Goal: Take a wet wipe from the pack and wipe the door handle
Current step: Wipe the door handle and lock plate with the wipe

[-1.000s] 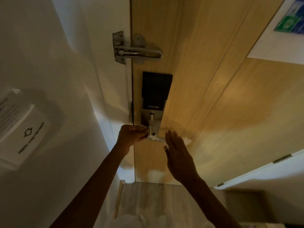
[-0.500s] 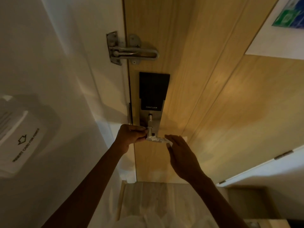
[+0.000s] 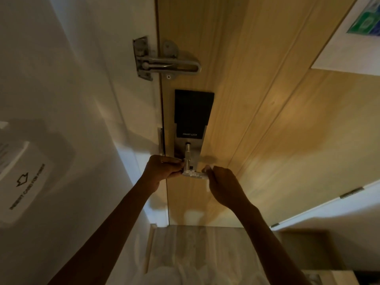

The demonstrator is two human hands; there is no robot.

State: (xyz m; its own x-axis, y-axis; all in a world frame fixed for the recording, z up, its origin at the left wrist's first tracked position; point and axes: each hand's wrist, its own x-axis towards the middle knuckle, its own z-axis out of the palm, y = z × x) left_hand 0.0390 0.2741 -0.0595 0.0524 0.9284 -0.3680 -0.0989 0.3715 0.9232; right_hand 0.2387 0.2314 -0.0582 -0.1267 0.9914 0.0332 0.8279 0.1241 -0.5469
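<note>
The silver door handle [image 3: 193, 174] sticks out below the black smart lock [image 3: 193, 112] on the wooden door [image 3: 267, 120]. My left hand [image 3: 164, 168] is closed around the handle's left end, next to its spindle. My right hand [image 3: 224, 186] is closed on a white wet wipe [image 3: 206, 169] and presses it over the handle's right end. Only small white bits of the wipe show beside my fingers. The wipe pack is not in view.
A metal swing-bar door guard [image 3: 166, 64] sits above the lock. On the white wall to the left is a card-slot power switch [image 3: 24, 182]. A notice [image 3: 353, 38] hangs at the door's upper right. Pale wood floor [image 3: 197, 243] lies below.
My right hand, open and flat below the handle a second ago, has moved up and closed over the handle's right end with the wipe. The left hand has stayed on the handle.
</note>
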